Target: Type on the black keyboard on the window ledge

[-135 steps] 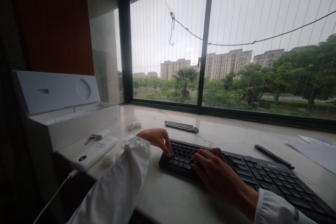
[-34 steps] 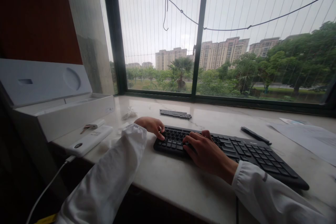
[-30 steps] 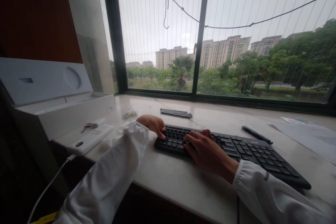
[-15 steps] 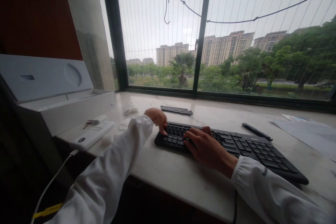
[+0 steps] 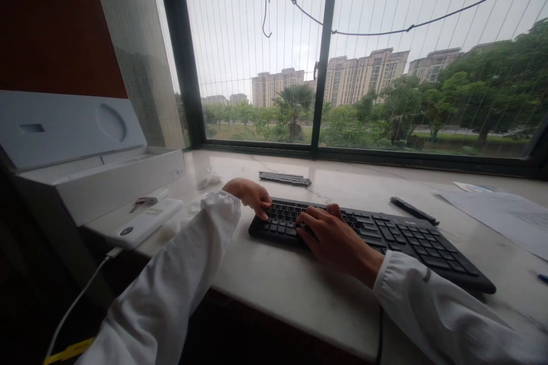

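A black keyboard lies at an angle across the pale stone counter. Small square key positions show without flat caps on its upper left part, while the lower left keys carry caps. My left hand grips the keyboard's far left end, thumb on the keys and fingers bent at the back edge. Over the left-middle keys is my right hand, its fingers curled and the thumb and index finger close together; whatever is between them is hidden. Behind the keyboard lie rows of loose dark keycaps.
To the left stand an open white box and a white power bank with a cable and a key on it. A black strip lies behind the keyboard. Papers and a blue pen are at right. Windows rise behind.
The view has shifted slightly, bringing the blue pen in at the right edge. My left hand has lowered and flattened a little at the keyboard's end; my right hand stays almost in place.
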`<action>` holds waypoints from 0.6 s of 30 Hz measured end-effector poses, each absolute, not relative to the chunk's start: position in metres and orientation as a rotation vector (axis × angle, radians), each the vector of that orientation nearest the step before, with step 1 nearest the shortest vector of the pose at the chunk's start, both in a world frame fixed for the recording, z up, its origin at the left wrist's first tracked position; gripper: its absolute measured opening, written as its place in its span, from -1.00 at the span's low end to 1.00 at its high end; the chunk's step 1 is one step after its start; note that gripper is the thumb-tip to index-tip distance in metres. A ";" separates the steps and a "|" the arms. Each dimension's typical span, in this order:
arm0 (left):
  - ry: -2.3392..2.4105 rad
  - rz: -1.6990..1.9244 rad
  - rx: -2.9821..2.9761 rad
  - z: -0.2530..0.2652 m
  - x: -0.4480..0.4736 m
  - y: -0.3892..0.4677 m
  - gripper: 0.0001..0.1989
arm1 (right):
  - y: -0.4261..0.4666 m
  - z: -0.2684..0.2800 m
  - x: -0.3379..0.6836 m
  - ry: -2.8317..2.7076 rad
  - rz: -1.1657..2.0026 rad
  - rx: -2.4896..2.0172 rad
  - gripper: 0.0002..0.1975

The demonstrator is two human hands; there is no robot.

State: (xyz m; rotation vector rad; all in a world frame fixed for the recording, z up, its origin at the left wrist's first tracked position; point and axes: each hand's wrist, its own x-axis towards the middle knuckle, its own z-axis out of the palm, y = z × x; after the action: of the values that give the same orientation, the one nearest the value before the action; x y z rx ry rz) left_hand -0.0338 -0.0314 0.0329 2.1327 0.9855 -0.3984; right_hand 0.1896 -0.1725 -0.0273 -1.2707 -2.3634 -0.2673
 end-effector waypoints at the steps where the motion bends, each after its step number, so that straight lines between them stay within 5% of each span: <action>1: 0.965 -0.390 2.128 0.033 -0.034 -0.032 -0.46 | -0.172 -0.027 0.190 -2.363 -0.265 -1.269 -0.82; 18: 0.921 -0.264 2.265 0.027 -0.051 -0.027 -0.53 | -0.173 -0.026 0.189 -2.369 -0.249 -1.285 -0.83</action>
State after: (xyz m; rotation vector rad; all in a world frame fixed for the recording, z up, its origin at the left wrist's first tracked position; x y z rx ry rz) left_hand -0.0513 -0.0272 0.0267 2.2648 0.9213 -0.2643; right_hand 0.1890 -0.1733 -0.0261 -1.2848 -2.3692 -0.2485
